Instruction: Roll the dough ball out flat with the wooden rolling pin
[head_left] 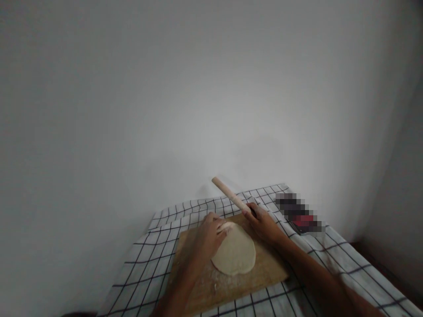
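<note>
A flattened round of dough lies on a wooden board lightly dusted with flour. At the dough's upper left edge is my left hand, its fingers curled and closed on the rim, which looks slightly lifted there. My right hand is wrapped around the near end of a wooden rolling pin. The pin slants up and to the left, its far end beyond the board and apart from the dough. My palm hides the pin's near end.
Beneath the board spreads a white cloth with dark grid lines over the table. A blurred-out dark and red object, possibly a phone, rests on the cloth at the right. A plain pale wall stands behind the table.
</note>
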Demonstrator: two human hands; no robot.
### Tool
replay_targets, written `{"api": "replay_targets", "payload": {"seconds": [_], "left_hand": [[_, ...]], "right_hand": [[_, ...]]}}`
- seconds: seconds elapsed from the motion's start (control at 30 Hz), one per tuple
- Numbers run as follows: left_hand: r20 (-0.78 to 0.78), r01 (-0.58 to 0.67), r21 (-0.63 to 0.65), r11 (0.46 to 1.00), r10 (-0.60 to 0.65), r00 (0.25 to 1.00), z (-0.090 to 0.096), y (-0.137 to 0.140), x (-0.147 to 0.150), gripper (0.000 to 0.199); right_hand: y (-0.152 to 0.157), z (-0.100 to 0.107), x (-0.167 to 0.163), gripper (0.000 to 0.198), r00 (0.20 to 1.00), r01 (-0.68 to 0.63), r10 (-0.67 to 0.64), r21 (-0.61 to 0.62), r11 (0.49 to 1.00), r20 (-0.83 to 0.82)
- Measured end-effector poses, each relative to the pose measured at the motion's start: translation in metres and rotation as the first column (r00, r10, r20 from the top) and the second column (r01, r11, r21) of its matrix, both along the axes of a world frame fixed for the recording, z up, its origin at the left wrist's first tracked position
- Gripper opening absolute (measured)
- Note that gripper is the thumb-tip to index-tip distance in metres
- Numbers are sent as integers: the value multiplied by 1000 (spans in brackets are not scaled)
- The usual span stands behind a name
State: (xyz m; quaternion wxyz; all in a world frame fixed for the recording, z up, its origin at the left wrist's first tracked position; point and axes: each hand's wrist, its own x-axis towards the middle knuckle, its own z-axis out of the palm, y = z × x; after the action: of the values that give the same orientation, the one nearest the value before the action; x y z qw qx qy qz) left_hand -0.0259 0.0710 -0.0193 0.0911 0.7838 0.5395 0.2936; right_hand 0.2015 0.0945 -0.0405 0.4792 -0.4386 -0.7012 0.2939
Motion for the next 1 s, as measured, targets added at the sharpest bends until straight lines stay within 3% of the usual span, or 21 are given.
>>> {"api": "replay_targets", "payload": {"seconds": [0.17,0.43,0.6,0.73,1.0], "left_hand": [[-11,94,-45,995,-94,995,5,-15,0,25],[237,59,-41,997,-48,970,11,-13,10,34],[105,-6,-38,999,10,994,18,-22,14,29],[54,11,-50,999,-8,998,27,-33,16,27],[350,-24,28,999,12,937,25,-23,19,35]], "right_hand": [[2,-1,1,33,1000,3,-3,-5,1000,13],[1,-2,0,30,999,19,-20,26,999,26],[2,-1,-1,29,999,22,-23,19,1000,37],[1,0,-1,28,999,25,-25,15,1000,38],[-3,-1,-5,25,991,21,-27,46,999,133]]}}
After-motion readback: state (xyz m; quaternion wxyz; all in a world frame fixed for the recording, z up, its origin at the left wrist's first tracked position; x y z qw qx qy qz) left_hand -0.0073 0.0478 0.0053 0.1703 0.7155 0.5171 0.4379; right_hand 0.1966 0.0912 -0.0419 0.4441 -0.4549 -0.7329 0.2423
